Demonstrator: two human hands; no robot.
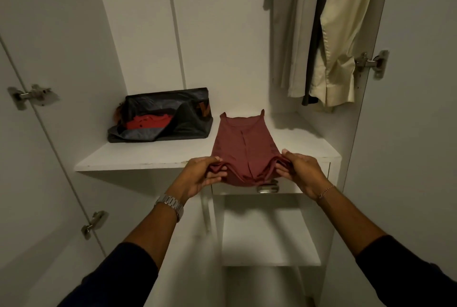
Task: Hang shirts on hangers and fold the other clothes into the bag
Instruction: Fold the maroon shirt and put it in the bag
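**Trainee:** While both corners are held, what is the grip?

**Operator:** My left hand [206, 173] pinches the near left corner of the maroon top [243, 148]; my right hand [298, 167] pinches the near right corner. The top lies flat on the white shelf [153, 155], straps pointing away, its hem overhanging the front edge.

**Trainee:** How should the fold go?

**Operator:** In my judgement, lift both corners level, carry the hem toward the straps, and align the edges before pressing. Uneven hands would skew the crease.

**Trainee:** And then?

**Operator:** The dark bag [163, 116] stands open to the left, red clothing already inside.
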